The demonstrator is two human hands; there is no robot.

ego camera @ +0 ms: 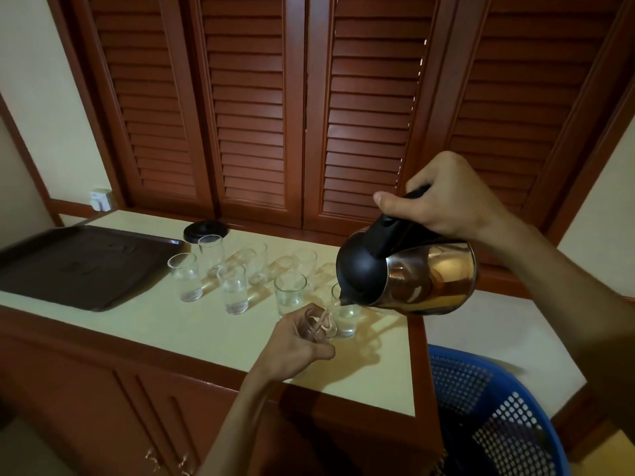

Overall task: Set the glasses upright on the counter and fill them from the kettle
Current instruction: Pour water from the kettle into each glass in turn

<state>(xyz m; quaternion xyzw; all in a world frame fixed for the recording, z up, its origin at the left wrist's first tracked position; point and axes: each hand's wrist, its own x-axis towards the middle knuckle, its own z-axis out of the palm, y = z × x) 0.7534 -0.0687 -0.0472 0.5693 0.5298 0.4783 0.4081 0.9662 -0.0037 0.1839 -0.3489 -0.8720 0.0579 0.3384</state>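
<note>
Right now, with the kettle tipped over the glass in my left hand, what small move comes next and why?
Probably keep the kettle tipped and the held glass steady under its spout. A thin stream is running into that glass, which the left hand grips, while the right hand holds the handle. How full it is cannot be told, so watch the level and tip back before it brims.

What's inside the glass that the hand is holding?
Water streams from the kettle into the glass in the left hand. Its fingers cover the lower part, so the level is hidden.
</note>
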